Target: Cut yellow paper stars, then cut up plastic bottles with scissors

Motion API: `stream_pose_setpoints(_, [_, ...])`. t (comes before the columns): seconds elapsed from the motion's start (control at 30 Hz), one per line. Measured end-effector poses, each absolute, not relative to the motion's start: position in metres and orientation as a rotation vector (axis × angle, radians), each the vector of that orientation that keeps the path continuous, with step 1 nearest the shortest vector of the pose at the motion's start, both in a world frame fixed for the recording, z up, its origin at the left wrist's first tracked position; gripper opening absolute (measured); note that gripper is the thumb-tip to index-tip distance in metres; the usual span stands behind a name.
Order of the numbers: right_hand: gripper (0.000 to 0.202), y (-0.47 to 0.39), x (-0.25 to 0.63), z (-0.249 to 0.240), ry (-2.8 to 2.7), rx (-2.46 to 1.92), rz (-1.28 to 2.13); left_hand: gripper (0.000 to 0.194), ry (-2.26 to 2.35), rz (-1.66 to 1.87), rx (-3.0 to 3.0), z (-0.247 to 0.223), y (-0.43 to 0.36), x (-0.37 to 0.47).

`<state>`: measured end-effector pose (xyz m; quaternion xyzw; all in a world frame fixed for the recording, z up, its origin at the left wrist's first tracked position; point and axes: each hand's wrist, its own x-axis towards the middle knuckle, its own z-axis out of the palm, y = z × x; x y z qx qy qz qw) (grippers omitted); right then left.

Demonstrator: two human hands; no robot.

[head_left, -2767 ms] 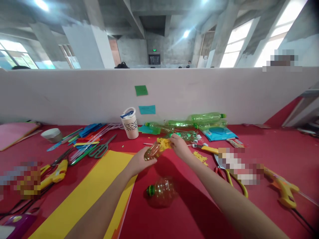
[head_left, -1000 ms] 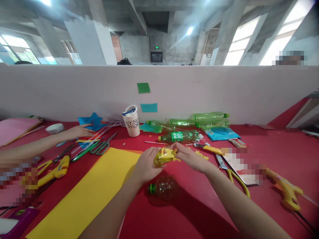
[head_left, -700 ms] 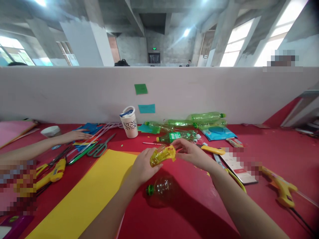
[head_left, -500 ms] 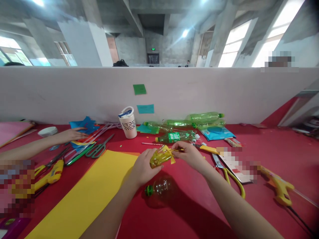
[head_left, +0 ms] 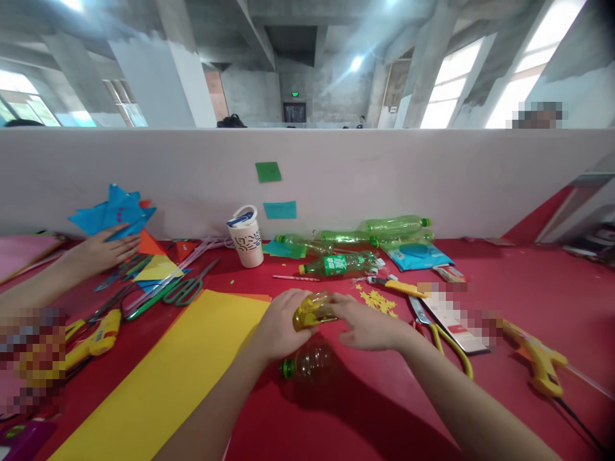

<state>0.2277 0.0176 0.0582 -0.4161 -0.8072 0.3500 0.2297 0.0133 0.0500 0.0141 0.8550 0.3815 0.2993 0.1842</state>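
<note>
My left hand (head_left: pixel 283 323) is wrapped round a cut clear plastic bottle piece (head_left: pixel 314 310) with yellow pieces inside. At its open right end is my right hand (head_left: pixel 368 323), fingers bent over and into the opening; whether they pinch anything is hidden. Just below, a bottle top with a green cap (head_left: pixel 312 362) lies on the red table. Small yellow cut-outs (head_left: pixel 377 302) are scattered right of my right hand. Yellow paper sheets (head_left: pixel 177 365) lie left of my left hand.
Green bottles (head_left: pixel 343 263) and a white cup (head_left: pixel 246 237) stand or lie behind. Yellow-handled scissors (head_left: pixel 451 346), a phone-like white item (head_left: pixel 456 320) and a glue gun (head_left: pixel 542 368) are right. Another person's hand (head_left: pixel 106 248) holds blue paper (head_left: pixel 115 211) left.
My right hand has moved from pulling at a yellow strip to the bottle piece's opening, uncovering the small yellow cut-outs. The other person's hand has lifted the blue paper leftward.
</note>
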Motion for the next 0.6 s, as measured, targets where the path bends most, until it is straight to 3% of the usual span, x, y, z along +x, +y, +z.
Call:
stream_pose_setpoints(0.4, [0.08, 0.018, 0.217, 0.055, -1.999, -1.157, 0.745, 0.047, 1.15, 0.91, 2.279, 0.014, 0.052, 0.02])
stream_pose_setpoints(0.6, [0.065, 0.021, 0.231, 0.052, -1.699, -1.187, 0.638, 0.044, 1.464, 1.118, 1.864, -0.006, 0.101, -0.012])
